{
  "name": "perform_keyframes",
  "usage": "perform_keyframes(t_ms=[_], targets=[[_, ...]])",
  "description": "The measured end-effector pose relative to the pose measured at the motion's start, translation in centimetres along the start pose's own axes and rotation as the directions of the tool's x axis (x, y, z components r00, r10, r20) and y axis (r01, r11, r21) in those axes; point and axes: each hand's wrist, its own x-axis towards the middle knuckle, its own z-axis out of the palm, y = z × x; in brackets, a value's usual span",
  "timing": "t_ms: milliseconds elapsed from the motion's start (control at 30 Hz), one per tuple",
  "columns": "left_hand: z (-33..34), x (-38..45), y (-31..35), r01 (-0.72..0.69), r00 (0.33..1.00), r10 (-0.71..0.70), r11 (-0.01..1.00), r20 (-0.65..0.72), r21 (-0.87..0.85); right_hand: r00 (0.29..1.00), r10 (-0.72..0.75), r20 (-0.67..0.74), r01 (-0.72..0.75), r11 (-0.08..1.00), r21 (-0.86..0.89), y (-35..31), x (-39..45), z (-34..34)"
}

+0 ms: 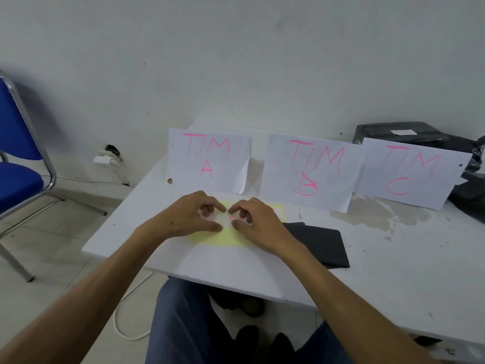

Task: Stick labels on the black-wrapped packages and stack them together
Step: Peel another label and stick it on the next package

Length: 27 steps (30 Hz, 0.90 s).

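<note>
- Near the front edge of the white counter (393,258), seen from the head camera, both hands meet over a yellow sheet (223,236) that lies flat on the surface.
- The left hand (194,214) has its fingers curled, thumb and forefinger tips drawn together on a small white label (237,219) with a pink mark.
- The right hand (256,222) mirrors it, fingers bent, its fingertips pinching the same label from the other side; the two hands nearly touch.
- Just beside the right wrist, a flat black-wrapped package (322,244) lies on the counter, partly over the sheet's right end.
- At the far right corner, against the wall, a pile of black-wrapped packages (409,134) sits behind a paper; the top one carries a pale label.
- Three white papers stand along the back: "TIM A" (210,161), "TIM B" (309,172) and "TIM C" (409,172), lettered in pink.
- A blue chair (15,158) stands on the floor to the left, and a white cable (126,298) trails below the counter.
</note>
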Motion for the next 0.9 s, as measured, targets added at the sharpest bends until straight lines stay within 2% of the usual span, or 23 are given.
perform_keyframes(t_ms=[533,667,767,900], targets=[[0.6,-0.6,1.1,0.047,0.997,-0.055,0.99,-0.056,-0.132,0.999,0.019,0.041,-0.021,0.999,0.035,0.0,0.5,-0.9],[1.2,-0.6,1.8,0.059,0.986,-0.084,0.983,-0.141,-0.174,0.997,0.042,0.059,-0.047,0.996,0.082,0.1,0.6,-1.1],[2.3,-0.5,2.4,0.055,0.972,-0.075,0.994,-0.222,-0.097,0.997,0.062,0.049,-0.067,0.993,0.102,0.3,0.6,-1.1],[3.7,-0.8,3.3,0.002,0.95,-0.016,0.999,-0.311,-0.045,0.976,0.205,0.076,-0.218,0.929,0.298,0.0,0.6,-1.8]])
